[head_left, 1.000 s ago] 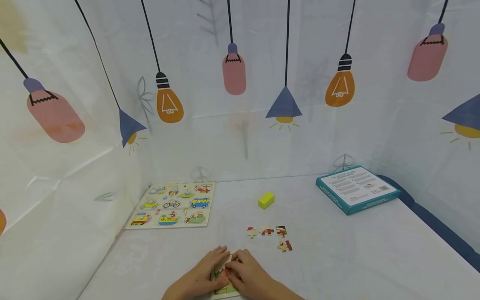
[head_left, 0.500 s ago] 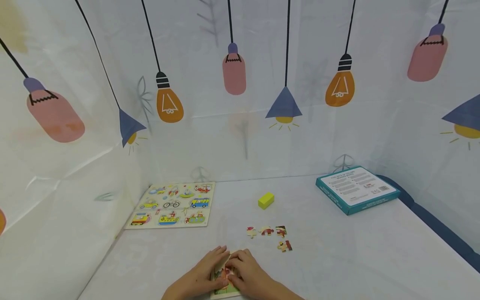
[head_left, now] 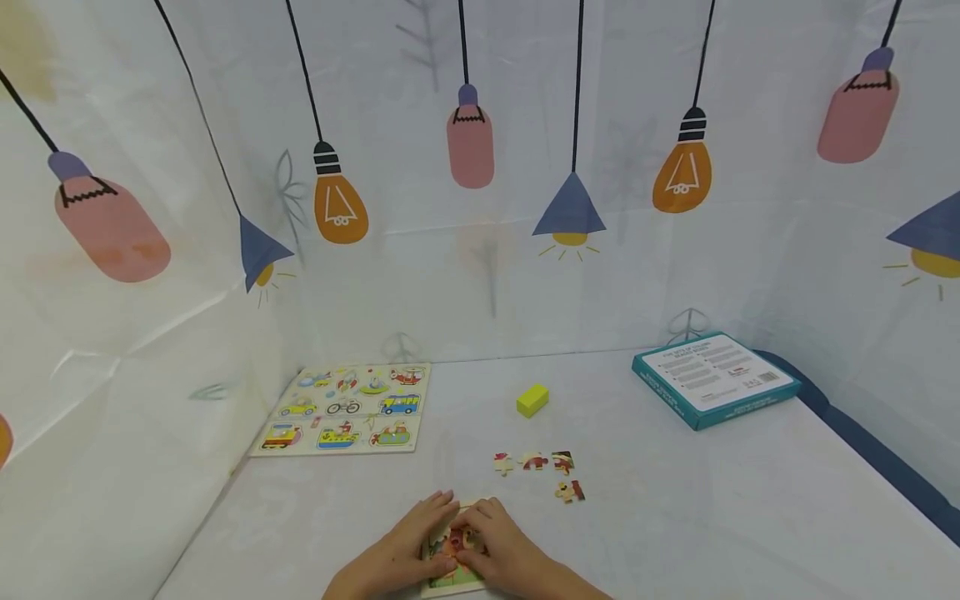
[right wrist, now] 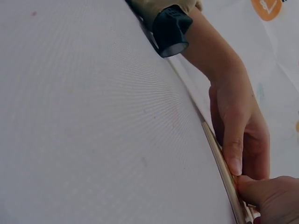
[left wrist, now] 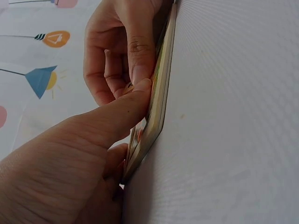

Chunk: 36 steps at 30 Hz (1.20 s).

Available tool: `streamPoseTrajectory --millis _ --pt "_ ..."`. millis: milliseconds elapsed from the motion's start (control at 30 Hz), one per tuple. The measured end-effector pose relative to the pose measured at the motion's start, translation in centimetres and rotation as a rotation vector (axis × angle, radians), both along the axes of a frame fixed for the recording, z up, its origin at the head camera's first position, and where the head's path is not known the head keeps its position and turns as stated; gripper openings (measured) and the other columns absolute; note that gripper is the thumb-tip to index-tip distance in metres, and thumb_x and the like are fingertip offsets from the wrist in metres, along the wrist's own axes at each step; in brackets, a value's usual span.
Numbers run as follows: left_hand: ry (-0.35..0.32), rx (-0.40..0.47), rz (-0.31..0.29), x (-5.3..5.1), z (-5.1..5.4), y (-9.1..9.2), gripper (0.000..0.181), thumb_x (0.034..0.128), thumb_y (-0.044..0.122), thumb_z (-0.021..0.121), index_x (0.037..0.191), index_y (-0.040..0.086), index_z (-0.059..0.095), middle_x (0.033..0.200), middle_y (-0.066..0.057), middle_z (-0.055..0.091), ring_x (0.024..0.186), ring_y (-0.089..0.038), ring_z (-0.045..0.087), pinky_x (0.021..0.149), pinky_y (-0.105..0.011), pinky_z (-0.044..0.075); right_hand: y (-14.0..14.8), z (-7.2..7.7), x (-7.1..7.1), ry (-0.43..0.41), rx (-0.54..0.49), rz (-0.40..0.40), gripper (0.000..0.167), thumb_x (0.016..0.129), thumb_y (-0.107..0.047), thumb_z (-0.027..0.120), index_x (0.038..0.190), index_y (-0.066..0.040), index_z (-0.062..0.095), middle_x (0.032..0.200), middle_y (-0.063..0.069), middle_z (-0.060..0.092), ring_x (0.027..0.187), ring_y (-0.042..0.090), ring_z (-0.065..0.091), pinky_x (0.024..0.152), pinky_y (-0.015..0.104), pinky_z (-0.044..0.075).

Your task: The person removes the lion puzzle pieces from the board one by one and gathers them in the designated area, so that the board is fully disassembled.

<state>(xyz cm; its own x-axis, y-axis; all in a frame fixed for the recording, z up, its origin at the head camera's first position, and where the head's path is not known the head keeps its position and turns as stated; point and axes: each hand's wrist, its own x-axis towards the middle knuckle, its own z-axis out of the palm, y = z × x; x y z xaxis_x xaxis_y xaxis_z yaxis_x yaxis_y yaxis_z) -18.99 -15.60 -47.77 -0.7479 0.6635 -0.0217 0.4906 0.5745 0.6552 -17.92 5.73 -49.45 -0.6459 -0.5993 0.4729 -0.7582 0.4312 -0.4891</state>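
Note:
A small picture puzzle board (head_left: 461,581) with a pale wooden edge lies flat at the near edge of the head view. My left hand (head_left: 401,550) rests along its left side, fingers stretched toward the far edge and thumb pressing across the picture. Bent over the board's right part, my right hand (head_left: 506,550) pinches a puzzle piece (left wrist: 128,87) between thumb and forefinger against the surface; most of that piece is hidden. In the left wrist view both thumbs nearly meet on top of the board. Several loose puzzle pieces (head_left: 534,462) lie beyond the right hand.
A vehicle picture board (head_left: 345,408) lies at the back left. A yellow-green block (head_left: 532,401) stands behind the loose pieces. At the back right rests a teal-edged box (head_left: 712,379). White cloth (head_left: 480,275) printed with lamps hangs behind the table.
The right hand's fingers have shifted slightly on the board, and more of the reddish picture shows between the hands. The left hand and the loose pieces stay where they were.

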Motion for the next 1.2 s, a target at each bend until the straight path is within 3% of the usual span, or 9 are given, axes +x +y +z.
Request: streamPoseTrajectory --millis 267,467,600,767,1200 --pt "0.003 0.006 -0.011 -0.1 0.0 -0.1 0.071 0.0855 0.052 0.054 0.141 0.011 0.037 0.148 -0.009 0.027 0.135 -0.034 0.020 0.102 -0.056 0.024 0.2 -0.2 -0.2 0.029 -0.043 0.024 0.026 0.086 -0.019 0.065 0.109 -0.017 0.055 0.103 -0.012 0.055 0.086 0.002 0.044 0.074 0.016 0.040" --pt "-0.002 0.010 -0.026 -0.1 -0.1 -0.2 0.067 0.0865 0.051 0.054 0.141 0.015 0.036 0.148 -0.009 0.026 0.135 -0.033 0.019 0.103 -0.055 0.023 0.5 -0.2 -0.5 0.092 -0.170 0.029 0.020 0.087 -0.008 0.061 0.107 -0.012 0.059 0.098 -0.010 0.060 0.081 0.003 0.048 0.072 0.015 0.041" --pt "-0.018 0.001 -0.015 -0.1 -0.1 -0.2 0.064 0.0859 0.052 0.054 0.140 0.022 0.038 0.148 -0.007 0.027 0.135 -0.032 0.020 0.102 -0.056 0.024 0.9 -0.2 -0.6 0.030 -0.217 -0.009 0.019 0.088 -0.008 0.060 0.107 -0.012 0.060 0.098 -0.009 0.060 0.084 0.003 0.050 0.072 0.019 0.045" --pt "-0.016 -0.013 -0.003 -0.1 -0.1 -0.2 0.065 0.0853 0.053 0.054 0.140 0.021 0.039 0.147 -0.007 0.028 0.135 -0.032 0.021 0.103 -0.055 0.024 1.5 -0.1 -0.9 -0.021 -0.220 -0.062 0.018 0.089 -0.010 0.059 0.107 -0.013 0.061 0.099 -0.010 0.059 0.086 0.004 0.051 0.074 0.022 0.047" --pt "0.012 -0.022 -0.020 0.0 0.1 -0.2 0.067 0.0861 0.053 0.053 0.140 0.017 0.038 0.147 -0.009 0.028 0.134 -0.032 0.022 0.103 -0.053 0.025 2.5 0.0 -1.8 0.078 -0.198 -0.175 0.019 0.081 -0.003 0.066 0.099 -0.010 0.066 0.092 -0.011 0.063 0.079 0.002 0.049 0.067 0.019 0.043"
